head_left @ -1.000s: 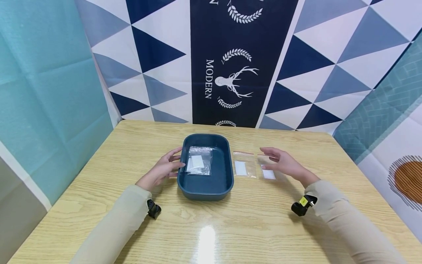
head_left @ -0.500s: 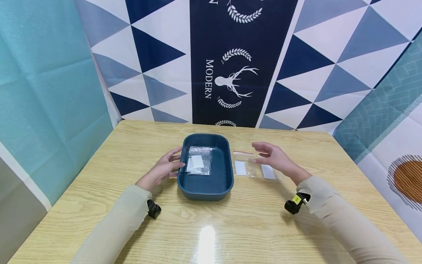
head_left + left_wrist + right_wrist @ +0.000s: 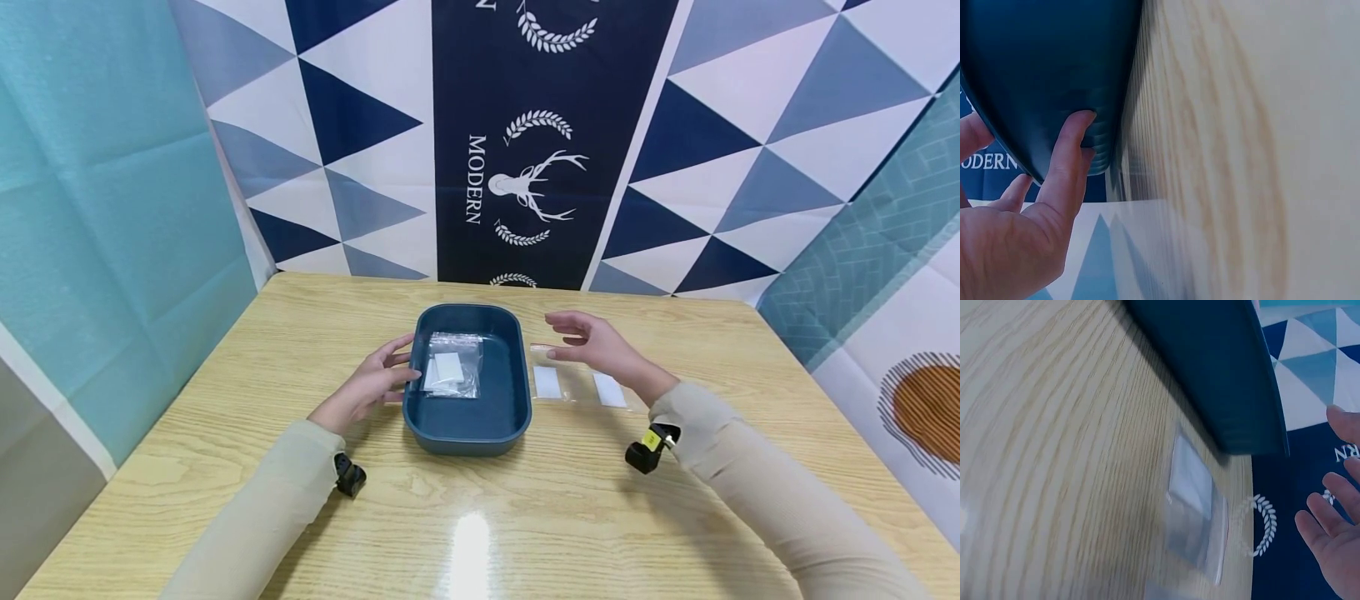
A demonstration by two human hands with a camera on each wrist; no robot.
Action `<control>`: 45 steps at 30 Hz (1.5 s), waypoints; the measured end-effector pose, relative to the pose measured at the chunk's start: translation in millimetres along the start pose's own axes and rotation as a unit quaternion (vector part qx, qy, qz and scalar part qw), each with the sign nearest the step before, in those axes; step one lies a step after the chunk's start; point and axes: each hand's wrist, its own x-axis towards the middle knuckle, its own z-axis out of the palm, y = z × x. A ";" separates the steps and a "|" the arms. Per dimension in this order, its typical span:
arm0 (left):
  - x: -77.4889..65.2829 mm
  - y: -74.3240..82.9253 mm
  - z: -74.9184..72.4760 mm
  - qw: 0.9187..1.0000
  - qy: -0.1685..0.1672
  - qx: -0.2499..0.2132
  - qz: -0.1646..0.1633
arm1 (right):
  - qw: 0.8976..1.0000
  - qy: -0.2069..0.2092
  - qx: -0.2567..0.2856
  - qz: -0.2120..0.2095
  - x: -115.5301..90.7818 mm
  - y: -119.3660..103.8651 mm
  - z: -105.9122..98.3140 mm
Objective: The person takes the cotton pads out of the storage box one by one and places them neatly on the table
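A dark blue rectangular bin (image 3: 506,417) stands on the table, with clear zip bags (image 3: 450,367) holding white cards lying inside it. My left hand (image 3: 366,387) holds the bin's left side, thumb over the rim; the left wrist view shows its fingers (image 3: 1067,150) against the outer wall. To the right of the bin lie two more clear zip bags, one near (image 3: 547,382) and one farther right (image 3: 610,390), each with a white card. My right hand (image 3: 603,350) hovers over these bags with relaxed fingers, thumb apart, holding nothing.
The wooden table (image 3: 337,517) carries all of this. Patterned cloth (image 3: 532,167) hangs behind its far edge, and a light blue cloth (image 3: 112,192) hangs along the left. Small black cameras sit on both wrists.
My right hand has moved left and slightly away from me, from over the farther bag to above the bag nearest the bin. My left hand, the bin and the bags stay put.
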 end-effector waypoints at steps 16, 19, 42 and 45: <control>-0.3 -1.1 1.5 1.000 0.004 0.004 0.007 | 1.000 0.013 -0.009 -0.005 25.0 -23.6 25.1; 0.1 -2.1 1.1 1.000 0.004 0.002 0.007 | 1.000 0.012 -0.001 0.000 30.7 -27.6 30.6; -0.3 1.3 1.6 1.000 0.001 -0.004 0.007 | 0.999 0.038 0.033 0.011 68.0 -45.2 54.3; -0.1 1.1 1.4 1.000 0.000 -0.004 0.007 | 0.999 0.040 0.033 0.009 71.2 -49.0 57.2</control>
